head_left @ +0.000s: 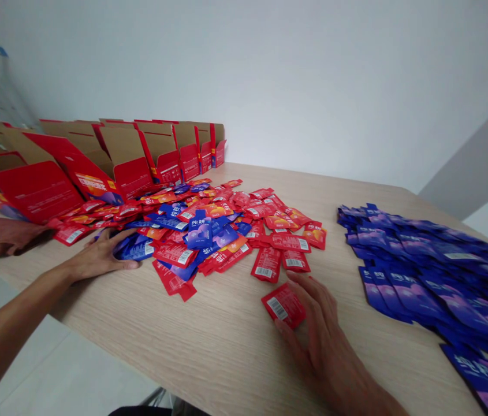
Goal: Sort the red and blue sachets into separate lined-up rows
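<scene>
My left hand (104, 254) rests at the near left edge of a mixed pile of red and blue sachets (209, 226). Its thumb and fingers are spread, touching some blue sachets (137, 249); part of its fingertips is hidden. Nearer to me, my right hand (324, 335) has its thumb and fingers around the edges of a red sachet (285, 305) with a white barcode facing up. That sachet is just off the pile, close to other red sachets (267, 264).
Open red cardboard boxes (133, 167) stand in rows at the back left. Many overlapping blue sachets (417, 289) cover the table's right side. A brown cloth (3, 237) lies at the left edge of the wooden table (226, 346). Behind it rises a white wall (313, 86).
</scene>
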### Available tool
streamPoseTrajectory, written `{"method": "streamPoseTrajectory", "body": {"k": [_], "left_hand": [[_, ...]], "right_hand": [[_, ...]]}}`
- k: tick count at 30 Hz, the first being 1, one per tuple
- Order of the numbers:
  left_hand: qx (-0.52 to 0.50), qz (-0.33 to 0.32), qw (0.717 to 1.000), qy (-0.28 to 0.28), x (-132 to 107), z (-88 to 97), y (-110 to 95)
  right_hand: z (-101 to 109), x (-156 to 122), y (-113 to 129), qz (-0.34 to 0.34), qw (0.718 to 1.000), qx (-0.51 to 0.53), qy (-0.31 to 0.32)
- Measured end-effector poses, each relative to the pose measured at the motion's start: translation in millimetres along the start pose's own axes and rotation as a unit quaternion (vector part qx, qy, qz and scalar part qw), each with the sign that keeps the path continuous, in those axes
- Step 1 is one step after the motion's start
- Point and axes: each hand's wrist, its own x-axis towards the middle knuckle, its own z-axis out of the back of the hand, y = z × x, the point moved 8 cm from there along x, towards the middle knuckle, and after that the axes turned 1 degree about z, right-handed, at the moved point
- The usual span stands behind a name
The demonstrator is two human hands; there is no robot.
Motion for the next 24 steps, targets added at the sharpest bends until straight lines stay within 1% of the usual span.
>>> {"method": "streamPoseTrajectory", "body": {"k": [3,7,10,15,19,22,24], "left_hand": [[-0.027,0.004,0.999,0.039,2.6,2.5,-8.3],[-0.053,-0.006,0.998,0.041,1.8,9.7,-17.7],[-0.075,-0.022,0.997,0.025,-3.8,11.4,-19.7],[-0.132,-0.093,0.987,-0.005,-26.0,6.9,-25.1],[-0.133,-0.127,0.982,-0.029,-39.2,3.6,-31.9],[-0.109,-0.120,0.986,-0.031,-36.2,4.3,-37.2],[-0.091,-0.100,0.991,-0.023,-30.8,5.8,-39.7]], "right_hand": [[-0.5,-1.2,-0.1,-0.003,1.000,0.004,0.003],[-1.1,-2.9,-3.6,-0.022,1.000,0.011,0.006],[-1.0,-3.6,-6.3,-0.034,0.999,0.016,0.003],[-1.7,-4.2,-9.6,-0.045,0.999,0.023,-0.001],[-3.0,-5.8,-10.9,-0.040,0.999,0.022,-0.003],[-2.6,0.1,-2.3,-0.021,1.000,0.010,-0.011],[-3.7,12.3,15.6,0.017,1.000,0.000,-0.009]]}}
